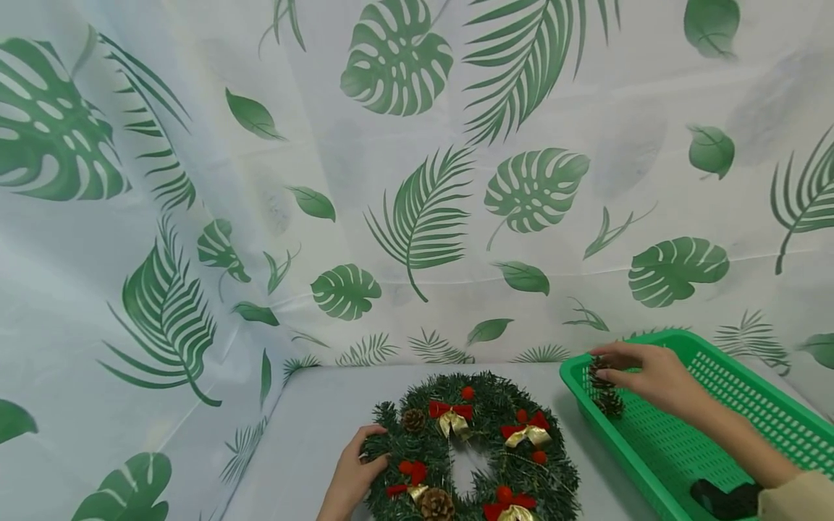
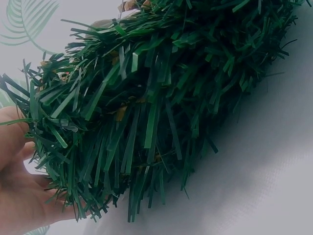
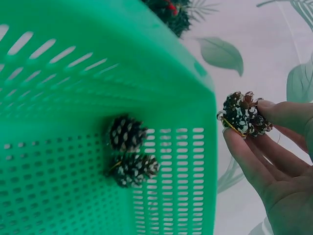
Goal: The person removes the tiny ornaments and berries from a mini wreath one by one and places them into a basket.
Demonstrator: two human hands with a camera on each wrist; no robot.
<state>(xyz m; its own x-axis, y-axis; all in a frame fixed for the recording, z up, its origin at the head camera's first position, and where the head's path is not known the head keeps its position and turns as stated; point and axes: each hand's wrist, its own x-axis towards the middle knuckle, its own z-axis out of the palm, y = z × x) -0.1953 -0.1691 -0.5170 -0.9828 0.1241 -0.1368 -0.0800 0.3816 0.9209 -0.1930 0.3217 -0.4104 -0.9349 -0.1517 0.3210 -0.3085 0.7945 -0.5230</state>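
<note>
Between the thumb and fingers of my right hand [image 1: 651,373] is a small pine cone [image 3: 247,115] with white-flecked scales and a gold loop, held up by the rim of the green basket [image 1: 641,456]. Two more pine cones [image 3: 134,169] lie in the basket's corner. My left hand [image 1: 357,467] grips the left edge of a green wreath [image 1: 547,477] lying on the table; some fingertips are hidden in the tinsel needles [image 2: 146,112]. Red-and-gold bows [image 1: 528,434], red berries [image 1: 468,393] and brown pine cones [image 1: 436,504] decorate the wreath.
A black item [image 1: 723,499] lies in the basket's near part, partly hidden by the right forearm. The white table [image 1: 313,405] meets a leaf-printed cloth backdrop [image 1: 417,318] behind and at the left. The basket's raised walls stand right of the wreath.
</note>
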